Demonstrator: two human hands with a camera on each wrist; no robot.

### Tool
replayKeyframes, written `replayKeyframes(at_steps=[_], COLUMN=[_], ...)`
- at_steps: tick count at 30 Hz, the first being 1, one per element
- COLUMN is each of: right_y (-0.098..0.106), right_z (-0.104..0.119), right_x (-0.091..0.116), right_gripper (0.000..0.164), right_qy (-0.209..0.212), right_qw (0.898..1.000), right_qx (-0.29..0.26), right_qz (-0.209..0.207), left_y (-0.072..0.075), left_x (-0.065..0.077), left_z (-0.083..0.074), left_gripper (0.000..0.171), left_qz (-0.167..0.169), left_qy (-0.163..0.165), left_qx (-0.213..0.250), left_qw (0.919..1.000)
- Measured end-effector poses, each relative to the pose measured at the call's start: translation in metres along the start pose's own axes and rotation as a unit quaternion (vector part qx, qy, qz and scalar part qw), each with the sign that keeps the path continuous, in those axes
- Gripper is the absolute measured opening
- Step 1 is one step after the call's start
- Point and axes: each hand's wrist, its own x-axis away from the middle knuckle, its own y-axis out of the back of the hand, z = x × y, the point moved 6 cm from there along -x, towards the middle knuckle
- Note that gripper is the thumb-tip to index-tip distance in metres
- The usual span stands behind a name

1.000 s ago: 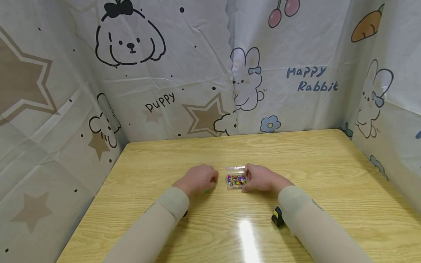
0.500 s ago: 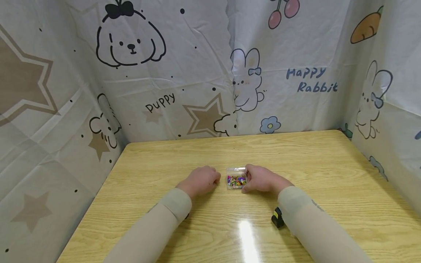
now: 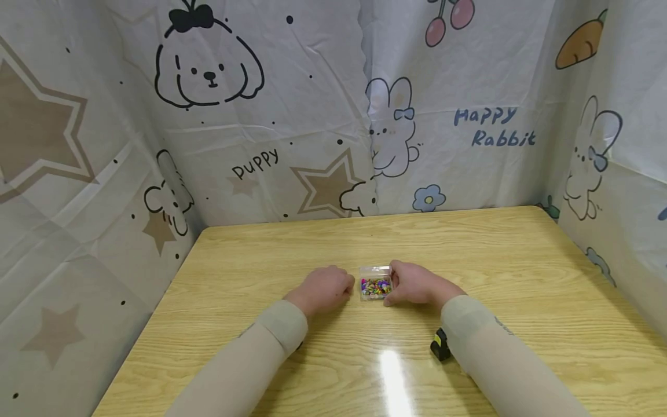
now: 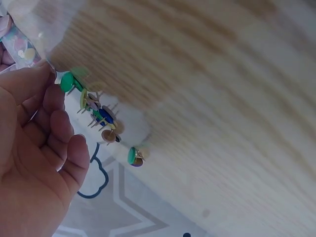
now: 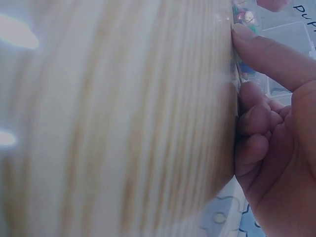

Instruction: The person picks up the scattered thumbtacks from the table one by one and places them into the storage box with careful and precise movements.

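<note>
Colourful flat-headed thumbtacks [image 3: 374, 288] fill a small clear plastic box [image 3: 365, 297] with its lid raised. At the box's right side my right hand [image 3: 415, 282] grips it, the thumb along the near wall. My left hand [image 3: 325, 288] is just left of the box, fingers bent, thumb and index fingertips close together. In the left wrist view, several loose thumbtacks [image 4: 104, 116] lie in a line on the table, a green thumbtack [image 4: 67, 81] right by the fingertips. I cannot tell whether a tack is pinched there. The head view hides these tacks behind the left hand.
The wooden table [image 3: 271, 249] has a glossy surface. A printed white cloth [image 3: 312, 127] stands round its back and sides. Beside the right sleeve is a small black object with a yellow mark [image 3: 440, 346].
My left hand has moved slightly right, towards the box. A green spot seen under it a second ago is now hidden. The right hand and the box have stayed almost still.
</note>
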Motion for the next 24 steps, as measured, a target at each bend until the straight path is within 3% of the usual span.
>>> replayKeyframes(at_steps=[9, 19, 24], right_y=[-0.001, 0.000, 0.000], right_z=[0.000, 0.001, 0.001], right_x=[0.000, 0.000, 0.000], right_gripper=[0.045, 0.045, 0.044], right_qy=[0.009, 0.011, 0.013], right_qw=[1.000, 1.000, 1.000], right_qx=[0.001, 0.006, 0.008], right_qz=[0.002, 0.001, 0.001], left_y=[0.001, 0.006, 0.005], left_x=[-0.005, -0.008, -0.010], left_z=[-0.004, -0.013, -0.019], left_gripper=[0.010, 0.009, 0.015], left_qz=[-0.011, -0.060, -0.046], left_qy=[0.017, -0.006, -0.001], left_qx=[0.029, 0.056, 0.067], left_qw=[0.9994, 0.9966, 0.9967])
